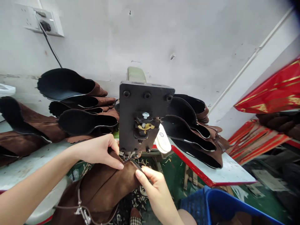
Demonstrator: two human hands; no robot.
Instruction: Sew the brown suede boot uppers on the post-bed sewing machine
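A brown suede boot point(105, 184) hangs below the head of a black and green machine point(127, 134), its top edge at the small metal parts under the black plate. My left hand point(99, 153) pinches that edge on the left, thumb on the outside and fingers partly hidden. On the right, my right hand point(156, 184) grips the same edge between thumb and fingers, close to the machine's foot. A thin strap with a metal buckle or charm point(82, 214) dangles across the lower part of the boot.
Brown boots with black linings point(87, 122) lie stacked on the left table, and more boots point(194, 137) lie on the red-edged right table point(222, 175). A blue crate point(194, 204) stands lower right. Scraps litter the green floor. Behind is a white wall with a socket point(45, 23).
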